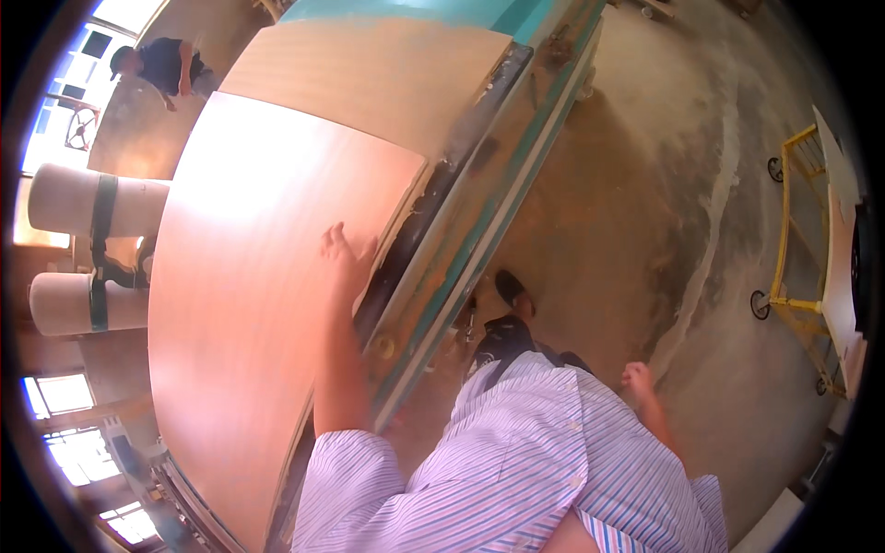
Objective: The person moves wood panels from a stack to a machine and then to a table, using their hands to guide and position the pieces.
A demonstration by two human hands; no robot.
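Note:
My left hand (349,259) is over a large, pale wood veneer sheet or thin board (269,297), near its right-hand edge. Its fingers are spread with nothing between them; whether the palm touches the surface I cannot tell. Along that edge runs a dark, stained strip (415,238), and beyond it the worn green-and-brown side beam (460,228) of a machine or bench. A second pale sheet (387,76) lies further along, partly under the near one. My right hand (639,380) hangs low at my side above the floor, fingers loosely curled, and no object shows in it.
A yellow wheeled cart (781,228) carrying a pale sheet stands at the right. Two large pale rollers (104,200) with dark green bands lie left of the sheets. A person (166,66) in dark clothes is at the upper left. Concrete floor (588,242) lies beside the beam.

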